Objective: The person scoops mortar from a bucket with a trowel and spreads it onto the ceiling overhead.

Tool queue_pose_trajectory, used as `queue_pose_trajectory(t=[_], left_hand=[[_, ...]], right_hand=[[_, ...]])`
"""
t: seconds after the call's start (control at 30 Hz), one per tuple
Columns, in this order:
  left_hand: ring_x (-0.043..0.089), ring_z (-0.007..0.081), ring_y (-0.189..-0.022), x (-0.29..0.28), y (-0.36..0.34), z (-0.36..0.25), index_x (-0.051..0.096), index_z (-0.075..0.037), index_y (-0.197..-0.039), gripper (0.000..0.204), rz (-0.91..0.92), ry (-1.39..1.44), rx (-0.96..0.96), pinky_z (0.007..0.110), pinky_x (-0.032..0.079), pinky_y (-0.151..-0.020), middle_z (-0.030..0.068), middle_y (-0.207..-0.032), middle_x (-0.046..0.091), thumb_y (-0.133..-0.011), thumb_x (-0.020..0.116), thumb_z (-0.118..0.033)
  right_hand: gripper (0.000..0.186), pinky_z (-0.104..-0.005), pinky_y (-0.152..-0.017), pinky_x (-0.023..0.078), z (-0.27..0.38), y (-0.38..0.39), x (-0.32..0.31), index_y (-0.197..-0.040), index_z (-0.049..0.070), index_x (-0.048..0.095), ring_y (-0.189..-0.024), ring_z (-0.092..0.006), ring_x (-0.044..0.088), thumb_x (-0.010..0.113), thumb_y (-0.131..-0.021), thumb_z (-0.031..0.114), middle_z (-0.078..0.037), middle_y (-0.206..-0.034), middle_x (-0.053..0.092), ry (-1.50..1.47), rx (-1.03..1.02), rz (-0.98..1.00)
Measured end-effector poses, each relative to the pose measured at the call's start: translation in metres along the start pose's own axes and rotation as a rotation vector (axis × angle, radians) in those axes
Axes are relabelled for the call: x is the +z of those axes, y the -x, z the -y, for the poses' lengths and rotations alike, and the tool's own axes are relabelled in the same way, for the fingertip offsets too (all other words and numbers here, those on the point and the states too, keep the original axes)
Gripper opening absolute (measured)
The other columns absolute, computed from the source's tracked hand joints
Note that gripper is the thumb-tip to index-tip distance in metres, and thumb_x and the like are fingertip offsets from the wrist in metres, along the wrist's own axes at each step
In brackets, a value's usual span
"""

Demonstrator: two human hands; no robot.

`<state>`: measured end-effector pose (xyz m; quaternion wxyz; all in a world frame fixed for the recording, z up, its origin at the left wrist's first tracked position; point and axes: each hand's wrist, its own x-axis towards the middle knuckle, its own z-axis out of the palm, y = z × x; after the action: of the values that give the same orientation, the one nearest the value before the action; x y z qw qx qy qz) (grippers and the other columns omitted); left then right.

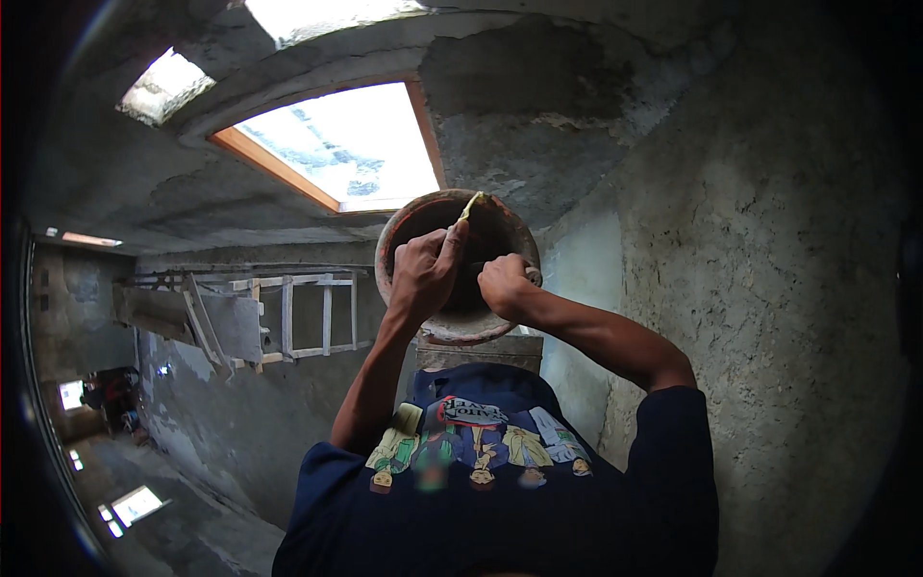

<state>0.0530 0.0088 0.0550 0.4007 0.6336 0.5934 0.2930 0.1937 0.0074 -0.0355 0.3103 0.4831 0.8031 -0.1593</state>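
Observation:
A round, mortar-stained bucket (404, 216) sits in front of my chest above a grey block-like surface (452, 354), its dark inside toward me. My left hand (425, 269) is closed at the bucket's left half, pinching a thin pale-yellow strip (471, 205) that reaches up to the far rim. My right hand (505, 287) has curled fingers at the right side of the bucket, by a greyish piece at the rim; exactly what it grips is hidden.
Rough plastered walls (740, 288) surround me. A bright opening with a wooden frame (267, 159) is ahead. Wooden ladder-like scaffolding with boards (327, 317) stands at left. A dark figure, apparently a person (120, 399), is small at the far left.

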Motion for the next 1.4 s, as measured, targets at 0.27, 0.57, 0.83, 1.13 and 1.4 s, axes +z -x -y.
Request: queue_pose_trajectory(t=[0.27, 0.57, 0.83, 1.13, 1.4], left_hand=[[0.04, 0.0105, -0.049, 0.005, 0.005, 0.0, 0.056, -0.001, -0.066, 0.055, -0.109, 0.067, -0.024, 0.033, 0.034, -0.048, 0.003, -0.052, 0.045, -0.101, 0.052, -0.043], [0.04, 0.0049, -0.052, 0.012, 0.013, 0.004, 0.055, -0.004, -0.066, 0.053, -0.039, 0.141, -0.033, 0.028, 0.031, -0.047, -0.0037, -0.055, 0.045, -0.103, 0.051, -0.041], [0.038, 0.0055, -0.053, 0.003, 0.018, -0.014, 0.051, -0.005, -0.063, 0.055, 0.133, 0.475, -0.301, 0.028, 0.029, -0.048, -0.0044, -0.056, 0.043, -0.104, 0.048, -0.042], [0.032, 0.0025, -0.04, -0.039, 0.01, -0.011, 0.046, -0.016, -0.064, 0.049, -0.028, 0.555, -0.351, 0.023, 0.023, -0.037, -0.0079, -0.051, 0.034, -0.105, 0.044, -0.042], [0.025, 0.0034, -0.037, -0.026, 0.006, 0.002, 0.044, -0.016, -0.067, 0.046, 0.009, 0.642, -0.322, 0.024, 0.018, -0.035, -0.0085, -0.05, 0.031, -0.106, 0.041, -0.041]], right_hand=[[0.024, -0.0409, -0.078, 0.057, -0.003, 0.0, 0.008, -0.096, 0.009, 0.076, -0.092, -0.0294, 0.072, 0.055, -0.09, 0.019, -0.012, -0.094, 0.074, -0.24, -0.211, 0.011], [0.03, -0.0421, -0.079, 0.056, -0.009, 0.005, 0.035, -0.093, 0.005, 0.075, -0.091, -0.0347, 0.07, 0.071, -0.081, 0.032, -0.018, -0.096, 0.072, -0.412, -0.349, -0.009], [0.045, -0.0433, -0.073, 0.055, -0.015, 0.0, 0.053, -0.103, -0.006, 0.066, -0.085, -0.0363, 0.07, 0.065, -0.087, 0.036, -0.025, -0.09, 0.07, -0.712, -0.425, -0.018], [0.041, -0.0319, -0.056, 0.048, -0.067, 0.036, 0.051, -0.109, -0.001, 0.065, -0.061, -0.0177, 0.059, 0.068, -0.085, 0.033, -0.007, -0.069, 0.062, -1.12, -0.483, -0.164], [0.029, -0.0307, -0.054, 0.044, -0.083, 0.078, 0.068, -0.101, 0.006, 0.069, -0.061, -0.0114, 0.055, 0.07, -0.084, 0.029, -0.002, -0.07, 0.06, -1.359, -0.226, 0.077]])
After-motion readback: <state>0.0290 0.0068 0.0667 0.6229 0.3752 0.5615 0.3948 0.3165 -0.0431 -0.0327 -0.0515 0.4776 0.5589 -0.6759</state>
